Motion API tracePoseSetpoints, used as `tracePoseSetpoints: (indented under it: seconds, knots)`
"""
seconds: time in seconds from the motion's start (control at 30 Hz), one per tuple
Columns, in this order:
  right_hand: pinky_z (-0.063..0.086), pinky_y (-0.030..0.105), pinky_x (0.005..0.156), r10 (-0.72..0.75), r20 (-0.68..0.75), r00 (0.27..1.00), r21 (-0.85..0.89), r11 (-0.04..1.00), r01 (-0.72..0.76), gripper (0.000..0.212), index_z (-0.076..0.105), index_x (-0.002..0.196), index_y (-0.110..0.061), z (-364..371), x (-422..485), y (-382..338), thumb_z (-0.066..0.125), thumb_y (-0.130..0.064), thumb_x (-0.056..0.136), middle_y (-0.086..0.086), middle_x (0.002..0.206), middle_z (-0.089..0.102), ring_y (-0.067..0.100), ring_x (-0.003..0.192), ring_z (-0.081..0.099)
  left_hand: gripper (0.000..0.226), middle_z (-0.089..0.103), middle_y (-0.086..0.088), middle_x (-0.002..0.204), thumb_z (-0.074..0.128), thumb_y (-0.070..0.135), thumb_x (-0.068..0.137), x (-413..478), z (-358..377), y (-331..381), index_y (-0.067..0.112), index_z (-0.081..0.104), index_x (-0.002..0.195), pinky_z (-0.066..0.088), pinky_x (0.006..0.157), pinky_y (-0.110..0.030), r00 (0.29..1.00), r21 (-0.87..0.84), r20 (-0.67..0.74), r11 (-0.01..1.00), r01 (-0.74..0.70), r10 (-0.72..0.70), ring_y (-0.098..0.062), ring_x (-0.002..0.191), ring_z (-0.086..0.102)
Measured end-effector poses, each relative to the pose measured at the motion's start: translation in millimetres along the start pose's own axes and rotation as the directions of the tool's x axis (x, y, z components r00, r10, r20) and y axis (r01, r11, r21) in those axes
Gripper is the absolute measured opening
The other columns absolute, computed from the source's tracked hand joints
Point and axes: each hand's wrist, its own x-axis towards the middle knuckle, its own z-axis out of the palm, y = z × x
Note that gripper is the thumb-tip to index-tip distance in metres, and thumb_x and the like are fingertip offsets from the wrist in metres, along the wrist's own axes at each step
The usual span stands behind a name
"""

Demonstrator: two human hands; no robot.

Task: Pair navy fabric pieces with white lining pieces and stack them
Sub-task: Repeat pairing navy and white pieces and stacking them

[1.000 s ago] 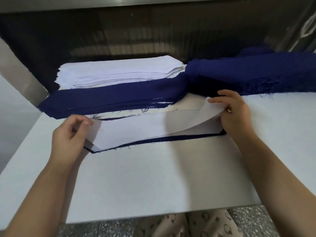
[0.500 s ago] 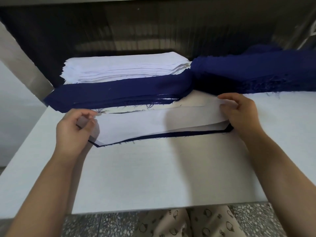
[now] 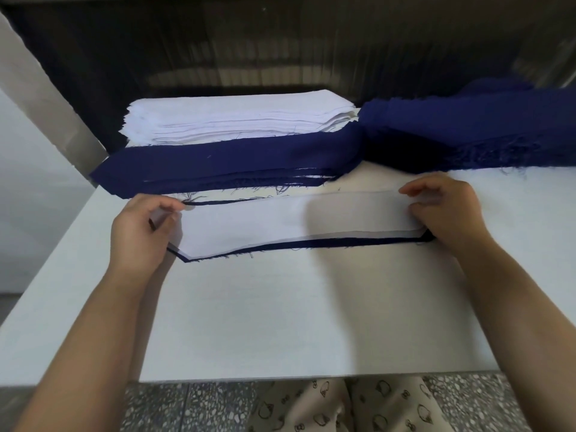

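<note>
A long white lining piece (image 3: 280, 222) lies flat on a navy fabric piece (image 3: 311, 243) whose edge shows as a thin dark rim along the near side. My left hand (image 3: 140, 229) pinches the lining's left end between thumb and fingers. My right hand (image 3: 445, 210) pinches its right end. Behind them lies a stack of navy pieces (image 3: 218, 166), and behind that a thick stack of white lining pieces (image 3: 240, 116).
A heap of loose navy fabric (image 3: 473, 132) fills the back right of the white table (image 3: 296, 322). A dark wall rises behind the stacks and a grey post (image 3: 46, 98) slants at the left. The table's front edge is close to my lap.
The lining piece, lifted and bowed a second ago, now lies flat on the navy piece. Both hands have come down with its ends.
</note>
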Motion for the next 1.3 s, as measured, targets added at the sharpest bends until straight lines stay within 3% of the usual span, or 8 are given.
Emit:
tracePoseSetpoints:
  seconds: [0.13,0.3,0.53,0.73,0.83,0.97,1.07,1.3]
  knots:
    - [0.036,-0.004,0.06,0.047,-0.024,0.999,0.05,0.998,-0.045,0.031,0.068,0.082,-0.02,-0.1,-0.7,-3.6,0.054,0.007,0.079,-0.009,0.076,0.061,-0.002,0.068,0.055,0.029,0.057,0.019,0.091,0.06,-0.006,0.087,-0.7,-0.7,0.1,0.023,0.065,0.085,0.033,0.079,0.001,1.0,-0.021,0.005,1.0,-0.019,0.019,0.014,0.086,0.051]
    - [0.035,-0.005,0.061,0.012,-0.003,1.0,0.029,0.999,-0.012,0.033,0.068,0.082,-0.018,-1.5,-1.3,-4.3,0.052,0.01,0.08,-0.005,0.078,0.061,-0.001,0.07,0.053,0.033,0.066,-0.004,0.1,0.059,-0.007,0.088,-0.8,-2.0,0.2,0.025,0.064,0.084,0.037,0.081,-0.002,0.999,-0.014,0.03,0.999,-0.035,0.036,0.0,0.089,0.055]
    - [0.036,-0.001,0.058,0.001,-0.017,1.0,0.049,0.999,-0.001,0.042,0.067,0.082,-0.019,-1.8,-4.9,-8.4,0.046,0.017,0.074,-0.001,0.081,0.06,-0.008,0.067,0.054,0.028,0.065,-0.002,0.1,0.059,-0.007,0.088,-1.0,-2.0,-0.2,0.02,0.066,0.085,0.034,0.08,0.001,0.999,-0.011,0.044,1.0,-0.02,0.02,0.017,0.086,0.053]
    - [0.037,-0.002,0.059,-0.009,-0.034,0.999,0.088,0.996,0.012,0.039,0.067,0.083,-0.017,-4.0,-7.6,-14.0,0.049,0.016,0.074,-0.013,0.08,0.054,-0.018,0.069,0.052,0.023,0.065,0.001,0.1,0.06,-0.004,0.089,-1.4,-0.9,-0.8,0.018,0.067,0.085,0.034,0.08,0.001,0.999,-0.012,0.039,1.0,0.006,-0.006,0.019,0.085,0.052]
    - [0.038,-0.001,0.061,-0.006,-0.009,1.0,0.053,0.999,0.007,0.04,0.067,0.082,-0.019,-4.1,-7.5,-13.6,0.05,0.016,0.073,-0.013,0.08,0.054,-0.005,0.074,0.054,0.024,0.065,0.0,0.099,0.06,-0.004,0.089,-1.1,-0.8,0.2,0.019,0.066,0.084,0.034,0.08,0.002,0.999,-0.017,0.039,1.0,0.005,-0.004,0.02,0.084,0.052]
    - [0.041,0.02,0.072,0.023,0.014,1.0,0.007,1.0,-0.023,0.04,0.066,0.082,-0.023,-3.8,-6.0,-10.3,0.053,0.013,0.073,-0.004,0.086,0.058,0.014,0.085,0.054,0.024,0.066,-0.001,0.1,0.06,-0.004,0.089,-1.0,-0.2,1.0,0.018,0.066,0.085,0.034,0.08,0.003,0.999,-0.009,0.046,1.0,0.004,-0.003,0.022,0.084,0.051]
    - [0.041,0.026,0.074,0.045,0.021,0.999,-0.006,0.999,-0.045,0.036,0.066,0.082,-0.023,-3.6,-4.6,-8.7,0.054,0.01,0.076,0.002,0.091,0.06,0.017,0.085,0.055,0.025,0.067,-0.003,0.102,0.06,-0.004,0.089,-0.8,-0.2,0.9,0.019,0.066,0.085,0.034,0.081,0.002,0.999,-0.001,0.049,1.0,0.006,-0.006,0.02,0.086,0.051]
    - [0.036,0.023,0.075,0.034,-0.022,0.999,-0.044,0.998,-0.035,0.031,0.066,0.084,-0.023,-3.8,-3.3,-5.4,0.056,0.006,0.078,0.001,0.096,0.057,0.013,0.087,0.05,0.025,0.068,-0.001,0.103,0.059,-0.003,0.09,-0.6,-0.6,0.0,0.021,0.066,0.085,0.034,0.08,0.001,0.998,0.024,0.055,1.0,0.014,-0.015,0.017,0.086,0.051]
